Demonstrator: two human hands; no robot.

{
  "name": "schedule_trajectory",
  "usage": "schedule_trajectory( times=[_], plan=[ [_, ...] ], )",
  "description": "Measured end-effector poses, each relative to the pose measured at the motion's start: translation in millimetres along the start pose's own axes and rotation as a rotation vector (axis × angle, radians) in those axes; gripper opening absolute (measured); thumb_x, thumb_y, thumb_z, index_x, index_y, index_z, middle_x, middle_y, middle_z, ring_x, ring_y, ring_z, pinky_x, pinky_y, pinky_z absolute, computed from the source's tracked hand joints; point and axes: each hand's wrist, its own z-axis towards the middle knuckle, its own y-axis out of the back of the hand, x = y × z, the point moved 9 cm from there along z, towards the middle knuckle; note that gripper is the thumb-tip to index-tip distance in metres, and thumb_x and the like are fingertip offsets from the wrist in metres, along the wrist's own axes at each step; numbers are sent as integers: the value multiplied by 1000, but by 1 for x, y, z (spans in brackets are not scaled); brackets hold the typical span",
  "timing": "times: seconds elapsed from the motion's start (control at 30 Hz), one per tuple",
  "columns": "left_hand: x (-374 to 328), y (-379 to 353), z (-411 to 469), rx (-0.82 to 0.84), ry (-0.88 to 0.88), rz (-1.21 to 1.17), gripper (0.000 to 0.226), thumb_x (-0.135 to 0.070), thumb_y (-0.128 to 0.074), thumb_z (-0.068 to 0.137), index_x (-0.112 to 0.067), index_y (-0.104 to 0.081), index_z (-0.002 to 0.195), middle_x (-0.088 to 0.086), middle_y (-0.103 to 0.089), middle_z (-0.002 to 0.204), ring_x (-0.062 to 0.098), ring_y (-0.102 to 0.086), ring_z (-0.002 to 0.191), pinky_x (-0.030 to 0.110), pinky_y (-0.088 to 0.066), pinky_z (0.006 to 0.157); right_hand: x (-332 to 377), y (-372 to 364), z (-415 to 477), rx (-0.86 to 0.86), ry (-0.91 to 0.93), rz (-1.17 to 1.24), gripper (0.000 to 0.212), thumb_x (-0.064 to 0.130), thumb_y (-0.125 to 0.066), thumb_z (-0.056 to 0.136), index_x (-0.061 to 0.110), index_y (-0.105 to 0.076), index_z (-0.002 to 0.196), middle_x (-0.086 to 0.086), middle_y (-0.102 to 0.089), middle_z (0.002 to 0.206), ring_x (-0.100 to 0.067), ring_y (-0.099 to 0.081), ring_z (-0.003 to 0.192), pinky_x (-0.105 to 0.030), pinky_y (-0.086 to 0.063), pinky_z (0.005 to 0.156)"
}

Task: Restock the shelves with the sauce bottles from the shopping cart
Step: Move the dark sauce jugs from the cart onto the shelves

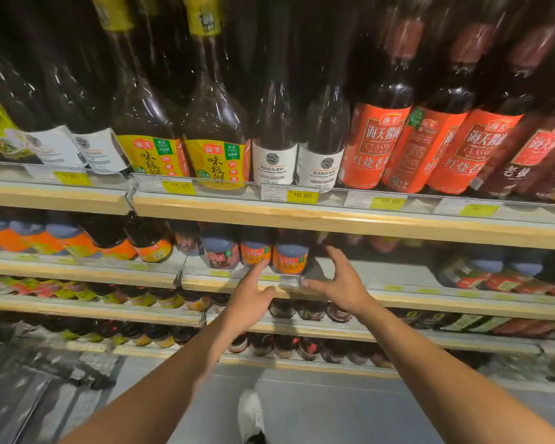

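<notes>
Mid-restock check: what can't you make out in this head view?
- Metal frame, lower left: motion-blurred and cut by the edge; cart or not, unclear.
- Leftmost yellow price tag: digits blurred.
- Tall bottles: tops dark, cut by top edge.
- Left hand versus orange-label jar: fingertip contact unclear, blur.

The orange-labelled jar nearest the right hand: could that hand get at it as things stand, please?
Probably yes. The right hand is open just to the right of the orange-labelled jar, which stands near the front of the shelf, and nothing shows between them.
</notes>
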Motion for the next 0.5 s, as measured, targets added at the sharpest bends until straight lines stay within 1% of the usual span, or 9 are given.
schedule_trajectory(
  times=[0.03,0.07,0.13,0.2,0.23,0.33,0.4,0.43,0.5],
  plan=[
    [-4,3,-12,-17,-15,18,64,-20,-56,100,-36,-29,156,-9,-36,160,32,-47,137,46,-40,115,3,1,-8,5,31,-34,101,43,-87,73,22,-31,154,3,-32,157,-12,-33,141,-26,-30,110],
    [-9,6,-23,-38,-41,36,64,-21,-56,100,-37,-29,155,-8,-36,160,34,-47,136,50,-40,114,6,2,-15,13,60,-73,104,47,-86,72,26,-28,156,2,-26,162,-15,-26,147,-32,-28,116],
    [-15,12,-45,-81,-106,94,64,-24,-58,100,-38,-29,155,-11,-30,162,26,-40,144,48,-38,117,14,2,-33,28,121,-149,107,53,-84,71,30,-24,157,2,-16,167,-18,-17,152,-38,-22,120],
    [-15,18,-64,-123,-149,157,64,-27,-59,100,-37,-28,155,-13,-25,163,14,-25,150,42,-31,122,21,0,-50,25,181,-203,108,56,-83,71,34,-22,157,5,-13,167,-18,-14,153,-39,-21,121],
    [-13,21,-72,-135,-151,180,66,-29,-59,100,-36,-26,156,-13,-24,164,11,-21,151,41,-28,123,24,-2,-57,26,208,-215,108,57,-82,71,37,-21,157,6,-12,167,-18,-14,153,-39,-21,121],
    [0,29,-94,-148,-135,198,69,-34,-60,99,-35,-23,158,-14,-20,165,11,-22,151,40,-28,123,36,-12,-80,39,286,-255,108,58,-80,72,41,-16,157,8,-12,167,-14,-12,152,-36,-19,121],
    [9,35,-109,-156,-112,194,70,-34,-59,99,-34,-22,158,-14,-19,165,10,-22,151,35,-26,123,46,-23,-92,58,337,-252,107,58,-81,72,42,-16,156,8,-13,167,-13,-13,152,-34,-19,121],
    [14,39,-116,-168,-98,192,71,-35,-60,99,-33,-21,159,-14,-19,165,10,-20,152,32,-23,123,51,-30,-98,73,356,-250,107,57,-81,72,42,-16,156,7,-14,167,-14,-13,152,-34,-18,121],
    [25,49,-127,-195,-79,209,72,-38,-60,99,-34,-21,158,-13,-18,165,11,-18,153,31,-21,123,58,-45,-106,104,378,-257,106,58,-79,74,38,-17,157,5,-13,167,-16,-12,153,-36,-19,122]
  ],
)
